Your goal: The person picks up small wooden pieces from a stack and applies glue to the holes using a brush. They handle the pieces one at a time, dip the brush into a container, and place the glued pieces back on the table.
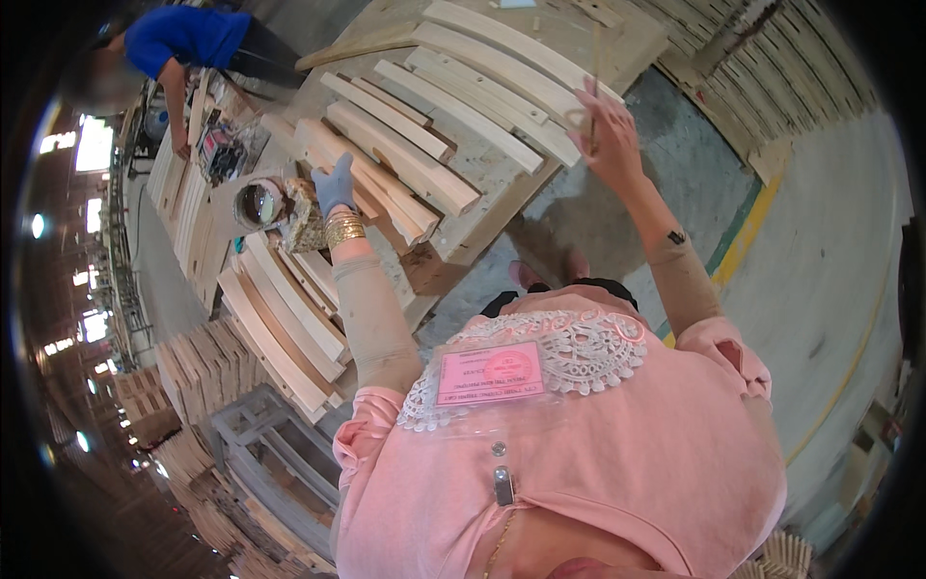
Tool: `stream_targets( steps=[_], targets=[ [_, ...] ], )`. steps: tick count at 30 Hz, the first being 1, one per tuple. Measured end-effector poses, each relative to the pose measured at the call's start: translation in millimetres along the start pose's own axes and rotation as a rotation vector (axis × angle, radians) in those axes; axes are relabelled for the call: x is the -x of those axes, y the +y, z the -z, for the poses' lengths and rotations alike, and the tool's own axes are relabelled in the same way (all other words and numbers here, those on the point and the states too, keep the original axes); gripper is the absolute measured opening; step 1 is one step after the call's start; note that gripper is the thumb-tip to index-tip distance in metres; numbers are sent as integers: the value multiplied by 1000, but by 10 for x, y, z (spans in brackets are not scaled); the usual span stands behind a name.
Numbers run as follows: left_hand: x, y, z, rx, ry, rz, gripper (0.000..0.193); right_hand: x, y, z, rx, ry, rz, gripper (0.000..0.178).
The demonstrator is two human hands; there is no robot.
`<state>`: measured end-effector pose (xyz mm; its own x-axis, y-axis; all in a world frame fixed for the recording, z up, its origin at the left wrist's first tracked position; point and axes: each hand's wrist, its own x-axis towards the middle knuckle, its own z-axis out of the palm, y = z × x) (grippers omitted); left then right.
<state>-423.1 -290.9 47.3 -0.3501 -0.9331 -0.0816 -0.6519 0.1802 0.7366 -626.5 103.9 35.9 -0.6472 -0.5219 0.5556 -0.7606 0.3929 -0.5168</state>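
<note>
Left hand (335, 183), in a blue-grey glove with gold bangles at the wrist, sits over the near edge of the tabletop (482, 179), fingers wrapped round a crumpled gold-patterned rag or pad (307, 224). Right beside it is a small round open can (258, 204) with a shiny inside; can't tell if the hand is touching it.

Right hand (606, 135) is bare and raised over the tabletop's right edge, fingers pinched narrow on a thin pale stick (595, 68) that runs upward across the curved wooden slats (453, 106). Those slats lie side by side across the tabletop, ends near the edge.

More curved slats (280, 318) are stacked lower left, just off the tabletop's corner. To the right the grey concrete floor (820, 241) is open, with a yellow painted line (748, 232) crossing it. Pallets of wood sit along the far right and lower left.

Up top left, another person in a blue shirt (188, 39) bends over another bench. A clear sleeve with a pink rectangular card (490, 374) hangs on the pink shirt, over white lace trim.
</note>
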Motion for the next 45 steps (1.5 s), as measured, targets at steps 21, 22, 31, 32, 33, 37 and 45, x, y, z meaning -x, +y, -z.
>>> stream_targets(
  steps=[21,22,31,32,33,37,45],
  targets=[
    [1492,1177,-1613,-278,-286,-299,76,-154,230,47,75,-44,118,54],
    [1508,1164,-1588,-237,-317,-255,79,-131,182,48,72,-86,128,55],
    [1743,1295,-1419,-270,-394,-135,82,205,2,135,98,-359,445,56],
    [1745,1258,-1415,-246,-389,-130,82,204,-5,118,131,-413,462,56],
    [1738,1224,-1424,-224,-385,-129,82,190,3,82,182,-423,475,55],
    [1711,1064,-1443,-105,-361,-149,83,146,26,25,213,-403,531,50],
    [1710,870,-1440,-46,-360,-185,87,133,-23,58,222,-435,606,38]
  ],
)
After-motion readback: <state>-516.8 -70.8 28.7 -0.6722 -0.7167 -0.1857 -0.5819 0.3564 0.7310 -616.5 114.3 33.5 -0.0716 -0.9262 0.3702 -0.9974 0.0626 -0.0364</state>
